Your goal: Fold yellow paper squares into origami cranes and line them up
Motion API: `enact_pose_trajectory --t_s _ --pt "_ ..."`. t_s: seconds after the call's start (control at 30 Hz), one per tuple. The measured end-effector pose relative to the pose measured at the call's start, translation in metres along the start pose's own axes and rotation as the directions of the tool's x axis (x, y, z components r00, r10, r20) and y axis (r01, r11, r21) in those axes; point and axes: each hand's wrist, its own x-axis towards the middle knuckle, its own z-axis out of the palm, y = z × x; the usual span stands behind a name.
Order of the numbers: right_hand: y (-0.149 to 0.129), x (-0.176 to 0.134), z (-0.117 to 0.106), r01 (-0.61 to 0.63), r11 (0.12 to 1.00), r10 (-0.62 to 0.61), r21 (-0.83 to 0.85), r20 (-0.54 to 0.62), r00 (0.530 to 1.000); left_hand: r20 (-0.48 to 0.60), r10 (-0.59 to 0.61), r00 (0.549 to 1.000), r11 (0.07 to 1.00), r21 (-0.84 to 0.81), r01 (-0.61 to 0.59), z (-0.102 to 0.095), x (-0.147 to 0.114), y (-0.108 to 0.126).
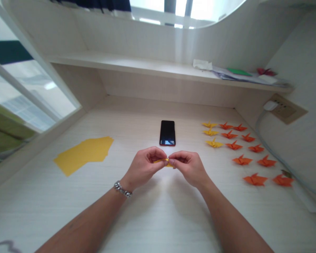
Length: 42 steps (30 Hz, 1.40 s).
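Observation:
Between my two hands is a small piece of folded yellow paper (169, 165), held just above the desk and mostly covered by fingers. My left hand (146, 162), with a silver chain bracelet (123, 189) at the wrist, pinches its left side. On the other side, the thumb and fingers of my right hand (188, 165) are closed on the same paper. The two hands nearly meet at the fingertips. A black phone (168, 133) lies flat on the desk just beyond them.
Yellow paper sheets (84, 153) lie fanned out at the left. Rows of folded cranes, yellow (214, 143) and orange (242, 160), stand at the right. A cable (268, 147) runs along the right wall from a socket (288, 108). A shelf (147, 68) with papers crosses the back.

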Motion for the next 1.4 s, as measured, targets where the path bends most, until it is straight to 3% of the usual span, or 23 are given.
enact_pose_trajectory --t_s 0.47,0.77,0.97,1.07,1.4 --pt "0.0 -0.003 0.0 0.103 0.971 -0.103 -0.214 0.01 0.995 0.009 -0.069 0.998 0.997 -0.042 0.069 0.0 0.002 0.003" --pt "0.002 0.001 -0.001 -0.019 0.997 0.016 0.074 0.038 0.999 -0.08 -0.064 0.995 0.998 -0.025 0.063 0.003 0.001 0.002" --pt "0.002 0.0 0.001 -0.009 1.0 0.007 0.026 0.053 0.999 -0.102 -0.059 0.993 0.998 -0.008 0.058 0.003 0.001 0.0" --pt "0.003 -0.001 0.003 0.044 0.996 -0.042 -0.075 0.028 0.999 -0.082 -0.055 0.995 0.998 -0.003 0.055 0.004 0.001 -0.005" --pt "0.002 0.001 -0.003 0.088 0.986 -0.088 -0.144 0.005 0.996 0.07 -0.098 0.993 0.993 -0.056 0.102 -0.004 0.003 0.004"
